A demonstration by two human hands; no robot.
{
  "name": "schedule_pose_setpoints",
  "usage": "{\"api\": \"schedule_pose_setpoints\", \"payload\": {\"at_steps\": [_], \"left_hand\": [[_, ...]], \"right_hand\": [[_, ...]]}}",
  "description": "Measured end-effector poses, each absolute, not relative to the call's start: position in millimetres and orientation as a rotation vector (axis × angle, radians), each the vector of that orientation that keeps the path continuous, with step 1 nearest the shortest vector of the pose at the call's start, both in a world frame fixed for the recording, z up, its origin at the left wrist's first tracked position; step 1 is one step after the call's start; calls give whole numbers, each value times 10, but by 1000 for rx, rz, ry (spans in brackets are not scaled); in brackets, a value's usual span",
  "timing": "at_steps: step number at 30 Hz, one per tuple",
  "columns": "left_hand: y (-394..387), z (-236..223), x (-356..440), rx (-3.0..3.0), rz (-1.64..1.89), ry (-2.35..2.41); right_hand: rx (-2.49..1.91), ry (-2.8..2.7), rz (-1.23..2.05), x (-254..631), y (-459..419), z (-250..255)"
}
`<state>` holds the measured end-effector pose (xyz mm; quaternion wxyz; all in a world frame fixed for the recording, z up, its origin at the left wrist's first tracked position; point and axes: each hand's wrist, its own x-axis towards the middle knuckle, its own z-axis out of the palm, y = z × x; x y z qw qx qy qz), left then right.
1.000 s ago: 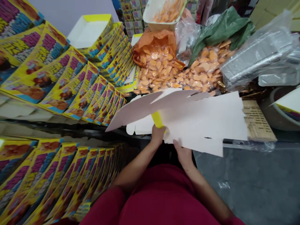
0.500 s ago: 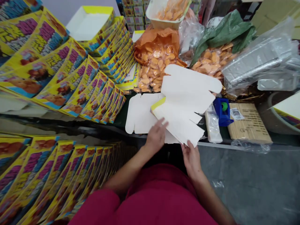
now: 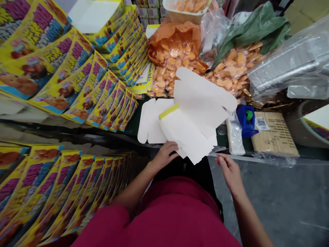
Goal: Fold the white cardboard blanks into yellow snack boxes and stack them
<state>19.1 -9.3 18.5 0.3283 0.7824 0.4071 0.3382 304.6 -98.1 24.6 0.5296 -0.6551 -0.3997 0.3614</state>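
Note:
A flat white card box blank (image 3: pixel 191 115) with a yellow strip along one edge lies across the table edge in front of me. Its near corner hangs over that edge. My left hand (image 3: pixel 164 156) touches the blank's lower left edge, and its fingers seem to hold it there. My right hand (image 3: pixel 230 171) hangs in the air right of the blank, touching nothing. A second white blank (image 3: pixel 151 121) lies partly under the first on the dark table.
Rows of yellow printed boxes (image 3: pixel 77 89) stand in overlapping stacks to the left. Bags of orange pieces (image 3: pixel 174 65) lie beyond the blanks. To the right are a blue tape dispenser (image 3: pixel 246 120), a tan packet (image 3: pixel 273 133) and plastic-wrapped silver trays (image 3: pixel 290 68). A grey floor (image 3: pixel 280 199) lies lower right.
The blank has swung from a raised, tilted position to lying flatter over the table. My right hand has let go and moved right. My left hand has slid toward the blank's lower edge.

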Motion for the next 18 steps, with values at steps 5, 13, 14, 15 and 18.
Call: {"api": "schedule_pose_setpoints", "payload": {"at_steps": [5,13,14,15,18], "left_hand": [[-21,205,73,2035,829,974],[59,266,213,2059,1060,1157],[76,255,222,2100,1070,1154],[96,245,225,2158,1059,1130],[161,251,210,2342,973,1028]], "right_hand": [[-1548,-1143,765,3296,-593,107],[-1451,-1420,1062,3130,-71,49],[-1424,-1414,1121,3121,-38,86],[-1398,-1404,1168,3117,-3,129],[-1343,-1430,1265,3115,111,241]]}}
